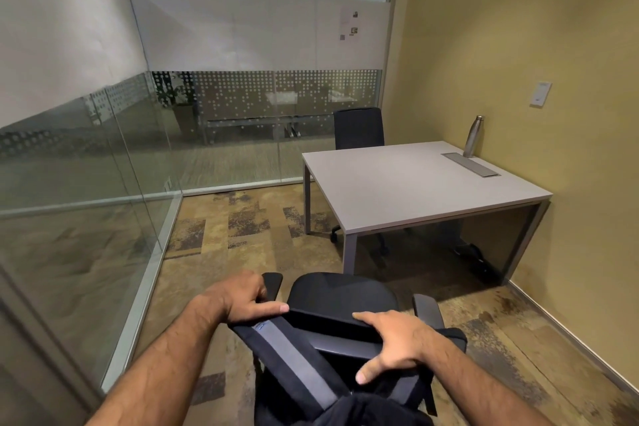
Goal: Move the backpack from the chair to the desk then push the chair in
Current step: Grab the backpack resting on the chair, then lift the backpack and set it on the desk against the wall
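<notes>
Two grips on a black backpack (345,408) draped at the office chair (342,290) back.
Left grip (242,297) curls round the backpack's upper corner, forefinger straight along its edge; right grip (390,342) lies spread over the top, thumb beside a grey strap (294,356), clasping or not I cannot tell. The backpack's long axis runs from the grips toward the person, straps upward. The counter (397,190) stands ahead-right, well apart.

Black backpack (311,377) (grey-striped straps), black chair (342,297), pale grey desk (397,190), mottled tan-brown carpet (242,228), mustard wall (518,28).
</notes>
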